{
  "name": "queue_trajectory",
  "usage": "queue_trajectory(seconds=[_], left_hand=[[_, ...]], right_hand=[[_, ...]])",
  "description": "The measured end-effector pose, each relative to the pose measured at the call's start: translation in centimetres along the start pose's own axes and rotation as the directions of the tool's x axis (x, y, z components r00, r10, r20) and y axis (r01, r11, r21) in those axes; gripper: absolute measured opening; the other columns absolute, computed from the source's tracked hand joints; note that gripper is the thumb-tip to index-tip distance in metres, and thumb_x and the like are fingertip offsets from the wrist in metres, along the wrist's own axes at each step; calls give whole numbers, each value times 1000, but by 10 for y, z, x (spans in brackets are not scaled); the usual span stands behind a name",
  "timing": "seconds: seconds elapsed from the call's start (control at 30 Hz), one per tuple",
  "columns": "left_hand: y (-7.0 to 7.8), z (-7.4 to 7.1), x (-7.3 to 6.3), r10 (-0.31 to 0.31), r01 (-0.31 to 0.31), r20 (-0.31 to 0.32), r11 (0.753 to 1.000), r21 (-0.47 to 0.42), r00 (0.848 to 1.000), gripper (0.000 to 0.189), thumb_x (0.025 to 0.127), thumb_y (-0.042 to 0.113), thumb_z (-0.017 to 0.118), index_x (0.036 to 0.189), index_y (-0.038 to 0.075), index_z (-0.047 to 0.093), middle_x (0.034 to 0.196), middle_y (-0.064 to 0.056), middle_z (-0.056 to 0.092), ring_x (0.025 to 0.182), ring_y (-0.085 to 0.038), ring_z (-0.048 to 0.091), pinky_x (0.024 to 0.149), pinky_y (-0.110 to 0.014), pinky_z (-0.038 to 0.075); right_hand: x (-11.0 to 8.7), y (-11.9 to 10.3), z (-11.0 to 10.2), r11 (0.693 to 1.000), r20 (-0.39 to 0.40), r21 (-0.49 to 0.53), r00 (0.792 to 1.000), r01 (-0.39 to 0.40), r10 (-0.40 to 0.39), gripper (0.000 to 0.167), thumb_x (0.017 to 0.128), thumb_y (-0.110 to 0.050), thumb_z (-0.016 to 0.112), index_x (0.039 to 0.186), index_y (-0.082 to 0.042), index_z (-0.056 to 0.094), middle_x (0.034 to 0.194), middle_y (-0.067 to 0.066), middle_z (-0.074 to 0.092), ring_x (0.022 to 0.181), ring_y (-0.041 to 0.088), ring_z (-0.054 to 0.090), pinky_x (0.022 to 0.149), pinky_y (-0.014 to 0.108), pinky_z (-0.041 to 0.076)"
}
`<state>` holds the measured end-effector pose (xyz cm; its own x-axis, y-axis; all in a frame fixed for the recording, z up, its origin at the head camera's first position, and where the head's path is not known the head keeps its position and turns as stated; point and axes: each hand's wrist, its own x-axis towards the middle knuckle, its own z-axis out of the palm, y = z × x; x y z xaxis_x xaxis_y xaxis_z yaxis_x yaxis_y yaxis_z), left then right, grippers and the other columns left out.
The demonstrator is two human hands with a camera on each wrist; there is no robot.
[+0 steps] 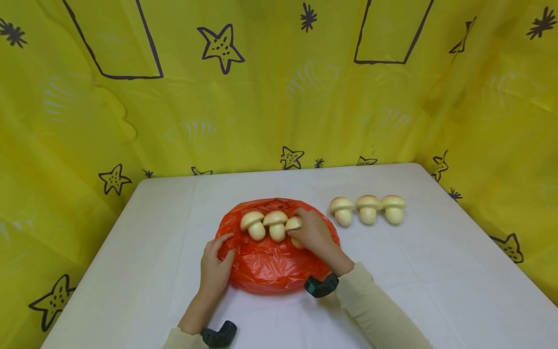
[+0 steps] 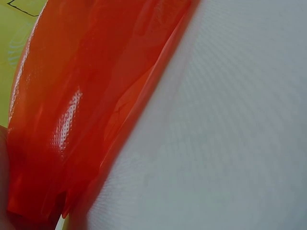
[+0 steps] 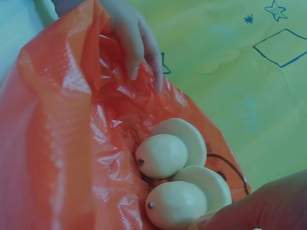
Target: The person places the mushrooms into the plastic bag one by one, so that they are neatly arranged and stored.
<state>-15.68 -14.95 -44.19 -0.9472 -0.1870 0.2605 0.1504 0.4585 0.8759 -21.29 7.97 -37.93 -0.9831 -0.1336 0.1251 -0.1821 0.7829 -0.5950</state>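
Observation:
A red plastic bag (image 1: 270,264) stands with its mouth spread wide on the white table. Two pale toy mushrooms (image 1: 276,225) with rounded caps sit side by side inside it. Beside them, at the bag's right, my right hand (image 1: 311,232) grips a third mushroom (image 1: 294,223), largely covered by the fingers. At the left rim, my left hand (image 1: 215,269) lies with fingers and thumb extended over the bag's edge. The right wrist view shows the left fingers (image 3: 153,62) reaching over the bag's far side, and two mushrooms (image 3: 165,155) with rounded stems toward the camera.
Three more mushrooms (image 1: 368,209) stand in a row on the table (image 1: 418,257), just right of the bag. A yellow cloth (image 1: 261,111) printed with starfish hangs behind the table and along both sides. Each wrist carries a black band (image 1: 321,286).

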Motion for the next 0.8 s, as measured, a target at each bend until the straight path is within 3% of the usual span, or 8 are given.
queue_trajectory(seconds=[0.4, 0.6, 0.8], left_hand=[[0, 1, 0, 2, -2, -2, 1000, 2, 1000, 33, 84, 2, 57, 116, 6, 59, 108, -16, 50, 102, -29, 47, 86, -47, 45], [-1, 1, 0, 2, -2, 0, 1000, -2, 1000, 33, 84, 2, 56, 117, 6, 59, 109, -16, 50, 103, -29, 47, 87, -47, 44], [-1, 1, 0, 26, -26, -16, 1000, 13, 1000, 33, 84, 1, 56, 116, 5, 60, 107, -17, 50, 101, -29, 47, 87, -47, 43]], right_hand=[[-1, -1, 7, 998, 2, -56, 1000, -4, 4, 38, 73, -15, 73, 106, -2, 60, 92, 11, 61, 84, 28, 56, 74, 42, 47], [-3, -3, 7, 999, 17, -45, 999, -30, 31, 43, 76, -17, 72, 113, -1, 57, 97, 11, 61, 86, 27, 54, 76, 41, 48], [-10, -9, -2, 1000, -16, -11, 1000, 9, -9, 42, 76, -17, 74, 111, -1, 58, 96, 10, 60, 86, 24, 52, 73, 38, 47]])
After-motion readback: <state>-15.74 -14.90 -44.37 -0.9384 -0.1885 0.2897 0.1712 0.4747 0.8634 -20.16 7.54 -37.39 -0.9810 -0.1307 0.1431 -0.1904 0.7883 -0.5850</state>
